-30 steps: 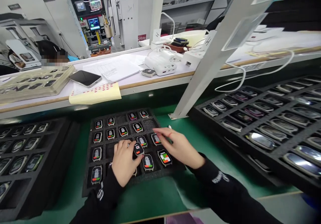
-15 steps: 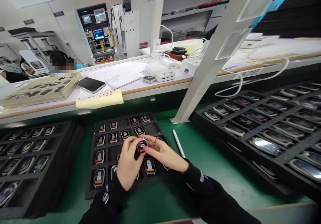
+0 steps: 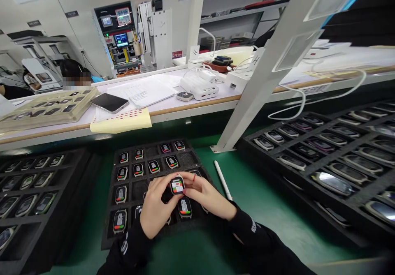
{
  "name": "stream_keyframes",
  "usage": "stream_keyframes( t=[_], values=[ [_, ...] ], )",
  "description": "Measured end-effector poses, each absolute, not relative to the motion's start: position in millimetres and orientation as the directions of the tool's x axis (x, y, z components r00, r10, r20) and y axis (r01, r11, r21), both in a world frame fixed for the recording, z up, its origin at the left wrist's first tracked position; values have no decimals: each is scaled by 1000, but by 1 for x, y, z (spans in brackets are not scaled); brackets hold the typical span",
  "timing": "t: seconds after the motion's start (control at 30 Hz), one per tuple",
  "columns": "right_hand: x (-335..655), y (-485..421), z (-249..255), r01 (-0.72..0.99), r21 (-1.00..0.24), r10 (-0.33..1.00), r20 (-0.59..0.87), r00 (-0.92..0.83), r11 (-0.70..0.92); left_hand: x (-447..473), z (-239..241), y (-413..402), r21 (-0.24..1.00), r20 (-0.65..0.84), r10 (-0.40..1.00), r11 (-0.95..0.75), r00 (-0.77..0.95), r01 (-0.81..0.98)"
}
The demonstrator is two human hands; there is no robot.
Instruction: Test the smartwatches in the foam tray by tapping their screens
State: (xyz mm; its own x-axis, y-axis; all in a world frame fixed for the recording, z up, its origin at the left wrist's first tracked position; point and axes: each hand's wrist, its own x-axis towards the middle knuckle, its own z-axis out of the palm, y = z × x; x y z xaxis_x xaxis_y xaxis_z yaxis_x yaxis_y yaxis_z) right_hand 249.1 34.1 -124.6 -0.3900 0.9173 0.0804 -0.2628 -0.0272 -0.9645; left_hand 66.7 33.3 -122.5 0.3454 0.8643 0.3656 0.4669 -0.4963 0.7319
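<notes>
Over a black foam tray [image 3: 108,201], the left hand [image 3: 156,209] and right hand [image 3: 206,197] meet, fingertips closed on the edges of one smartwatch body [image 3: 177,185], its lit screen facing up. Just below the fingers, another lit watch [image 3: 184,207] sits in its pocket. A white stylus [image 3: 222,180] lies just right of the right hand on the green mat [image 3: 253,192].

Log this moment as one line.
left hand: holds small black square smartwatch with lit screen | right hand: pinches same smartwatch | below: black foam grid tray | beside: white stylus on green mat
</notes>
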Motion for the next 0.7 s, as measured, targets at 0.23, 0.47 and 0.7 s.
stream_keyframes(
  t=[0.23, 0.47, 0.7],
  values=[
    [245, 30, -127, -239, -970, 939, 46, -341, -39, 65, -122, 30, 745, 372, 856, -506, 357, 435],
    [245, 31, -125, -281, -959, 930, 74, -360, -33, 65, -123, 28, 733, 374, 856, -508, 357, 451],
    [249, 37, -130, -374, -925, 929, 82, -360, -63, 66, -123, 32, 720, 376, 861, -504, 343, 477]
  ],
)
